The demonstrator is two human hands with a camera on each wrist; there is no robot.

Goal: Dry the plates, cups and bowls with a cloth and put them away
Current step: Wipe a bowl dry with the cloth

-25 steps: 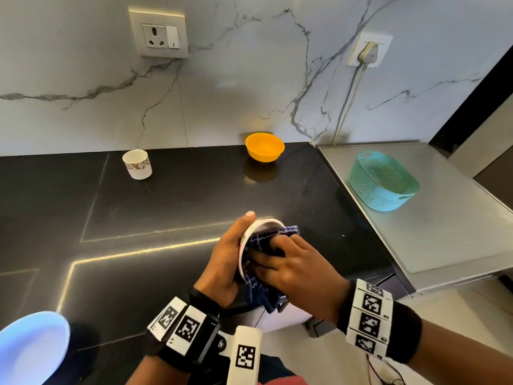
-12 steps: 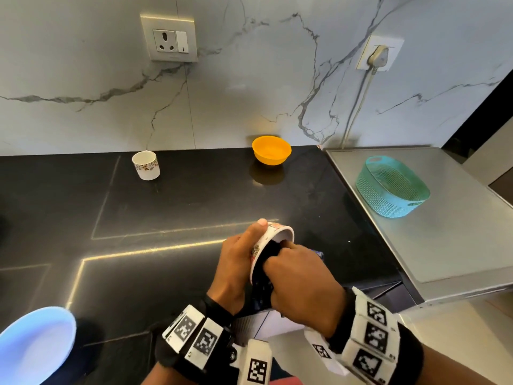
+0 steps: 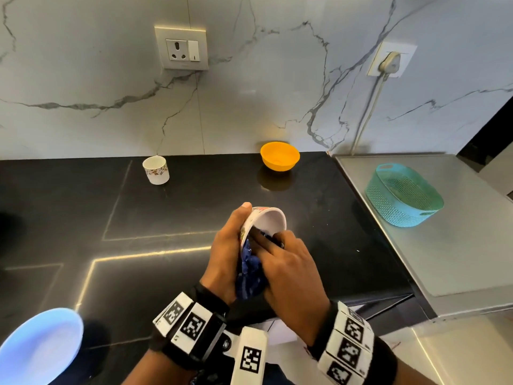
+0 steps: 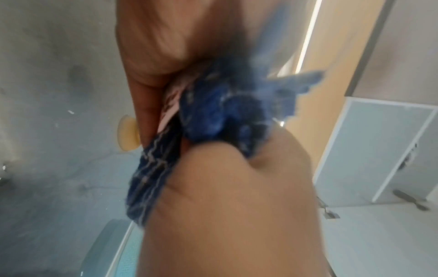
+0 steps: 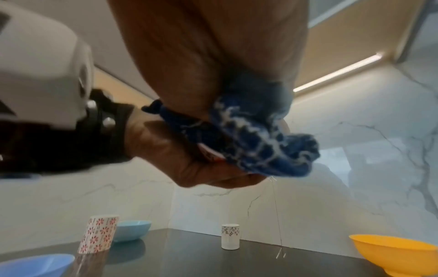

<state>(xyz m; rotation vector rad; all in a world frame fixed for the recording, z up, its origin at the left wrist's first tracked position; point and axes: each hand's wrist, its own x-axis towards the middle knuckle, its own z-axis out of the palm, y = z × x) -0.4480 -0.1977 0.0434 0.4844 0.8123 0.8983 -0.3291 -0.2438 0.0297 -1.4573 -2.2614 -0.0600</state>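
My left hand [image 3: 230,245] grips a white floral cup [image 3: 268,220] tilted on its side above the black counter [image 3: 166,212], mouth facing right. My right hand [image 3: 283,262] holds a blue checked cloth [image 3: 249,270] and pushes its fingers with the cloth into the cup's mouth. In the right wrist view the cloth [image 5: 260,138] bunches between both hands. The left wrist view shows the cloth [image 4: 213,116] against the cup's side [image 4: 171,101]. A second floral cup [image 3: 156,170] and an orange bowl [image 3: 279,156] stand by the wall.
A teal basket [image 3: 402,195] sits on the steel surface [image 3: 472,245] at the right. A pale blue plate [image 3: 36,345] lies at the near left. The right wrist view shows a pink-flowered cup [image 5: 98,234] and a blue bowl [image 5: 132,229]. A plugged cable [image 3: 369,107] hangs on the wall.
The cup has turned in my left hand so its open mouth now shows more. My right fingers with the cloth have shifted lower inside the rim.
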